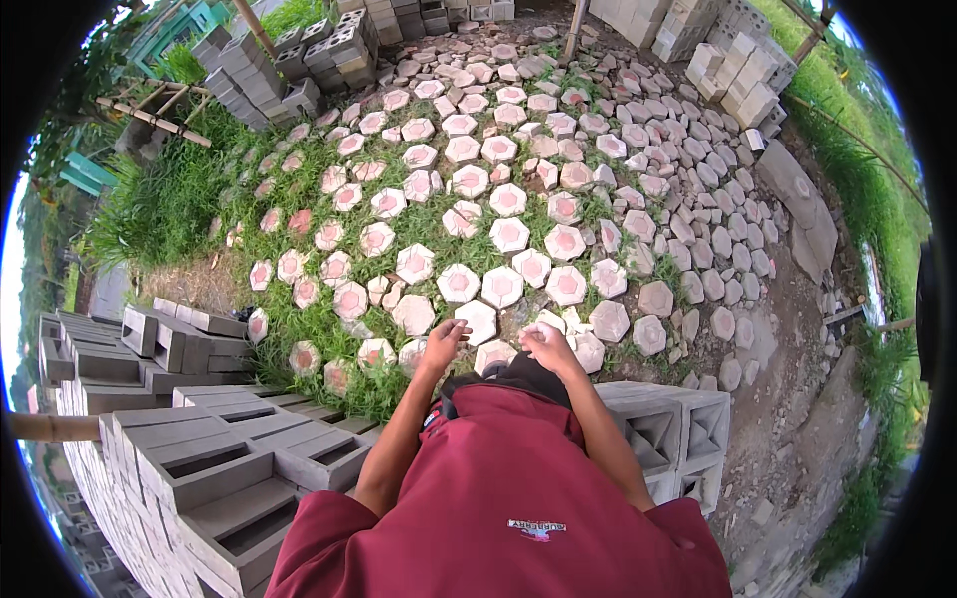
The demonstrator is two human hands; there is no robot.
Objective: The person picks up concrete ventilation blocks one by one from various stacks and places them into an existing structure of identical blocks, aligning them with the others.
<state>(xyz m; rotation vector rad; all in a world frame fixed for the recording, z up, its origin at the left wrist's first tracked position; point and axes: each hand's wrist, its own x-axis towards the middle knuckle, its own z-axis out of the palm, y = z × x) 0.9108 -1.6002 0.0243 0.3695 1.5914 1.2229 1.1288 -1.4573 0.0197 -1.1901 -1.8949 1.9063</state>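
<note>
My left hand [446,343] is held in front of my body with its fingers curled in toward the thumb. Level with it, a short gap away, my right hand [546,345] is also closed, its fingers bent inward. Whether anything small lies in either hand cannot be made out. Below both hands are hexagonal concrete pavers [501,286] with pinkish centres, set on the ground. A pale paver [477,322] shows between the hands, and neither hand appears to touch it.
Stacked grey concrete blocks [214,439] rise close at my left. Hollow vent blocks [688,431] stand by my right elbow. More block stacks [743,75] line the far side. Grass [150,214] grows among the pavers; a broken slab [800,199] lies at right.
</note>
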